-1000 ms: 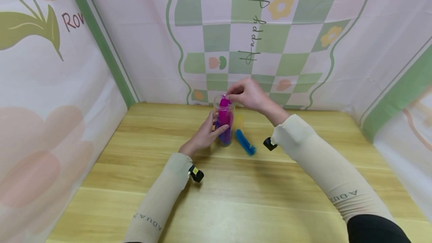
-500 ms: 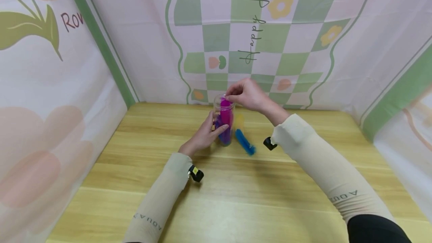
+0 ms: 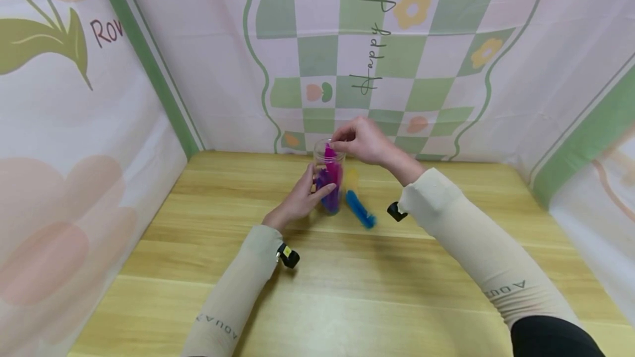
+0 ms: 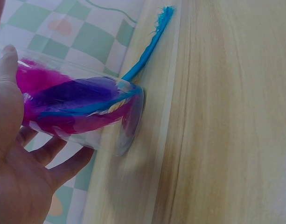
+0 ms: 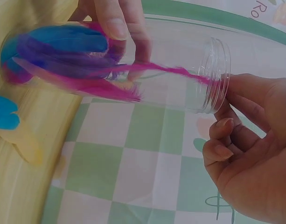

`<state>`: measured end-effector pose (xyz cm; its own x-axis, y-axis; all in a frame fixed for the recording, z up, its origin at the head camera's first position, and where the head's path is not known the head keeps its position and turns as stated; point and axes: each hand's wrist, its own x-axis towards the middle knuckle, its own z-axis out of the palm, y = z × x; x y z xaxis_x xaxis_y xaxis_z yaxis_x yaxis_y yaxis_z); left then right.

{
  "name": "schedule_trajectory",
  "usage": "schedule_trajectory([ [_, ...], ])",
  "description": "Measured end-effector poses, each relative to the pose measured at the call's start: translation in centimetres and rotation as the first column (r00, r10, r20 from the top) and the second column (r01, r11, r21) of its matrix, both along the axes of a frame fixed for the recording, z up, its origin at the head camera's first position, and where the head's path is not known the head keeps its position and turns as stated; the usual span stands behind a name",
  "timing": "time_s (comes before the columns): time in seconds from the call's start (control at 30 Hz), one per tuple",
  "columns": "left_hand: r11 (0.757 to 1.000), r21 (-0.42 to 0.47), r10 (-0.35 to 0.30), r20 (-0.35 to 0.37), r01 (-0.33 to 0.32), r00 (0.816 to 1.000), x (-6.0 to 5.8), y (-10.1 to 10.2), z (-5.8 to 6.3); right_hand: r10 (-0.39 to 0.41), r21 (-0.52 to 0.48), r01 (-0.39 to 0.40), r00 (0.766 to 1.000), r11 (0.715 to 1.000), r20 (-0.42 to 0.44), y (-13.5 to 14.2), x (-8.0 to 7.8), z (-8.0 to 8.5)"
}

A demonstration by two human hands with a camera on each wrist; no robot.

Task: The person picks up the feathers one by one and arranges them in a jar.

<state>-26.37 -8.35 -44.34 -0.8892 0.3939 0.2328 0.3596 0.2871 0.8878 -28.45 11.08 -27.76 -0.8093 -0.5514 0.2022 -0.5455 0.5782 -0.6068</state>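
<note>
A clear jar (image 3: 319,154) stands on the table, and my left hand (image 3: 299,198) holds it around the side, thumb in front. Inside, seen through the wall, lie several feathers: a purple one (image 5: 54,57), a blue one (image 5: 75,38) and magenta ones (image 4: 42,77). At the mouth, my right hand (image 3: 364,139) pinches the end of a magenta feather (image 5: 175,71), whose length hangs down into the jar. In the right wrist view the pinching fingertips are at the jar's threaded rim (image 5: 216,74). No lid shows on the jar.
Just right of the jar a blue feather (image 3: 360,210) and a yellow feather (image 3: 351,179) lie on the wooden table (image 3: 347,302). A patterned cloth (image 3: 317,54) hangs close behind the jar, with more cloth at both sides.
Within the jar's mouth the magenta feather has turned, from a broad face to a narrow edge. The right hand has shifted very slightly; the left hand and jar have stayed put.
</note>
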Motion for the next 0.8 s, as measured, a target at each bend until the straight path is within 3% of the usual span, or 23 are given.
schedule_trajectory([
  [0.8, 1.000, -0.006, 0.005, 0.004, -0.005, 1.000, 0.04, 0.00, 0.01, 0.022, -0.024, -0.020, 0.996, 1.000, 0.087, 0.19, 0.23, 0.35],
])
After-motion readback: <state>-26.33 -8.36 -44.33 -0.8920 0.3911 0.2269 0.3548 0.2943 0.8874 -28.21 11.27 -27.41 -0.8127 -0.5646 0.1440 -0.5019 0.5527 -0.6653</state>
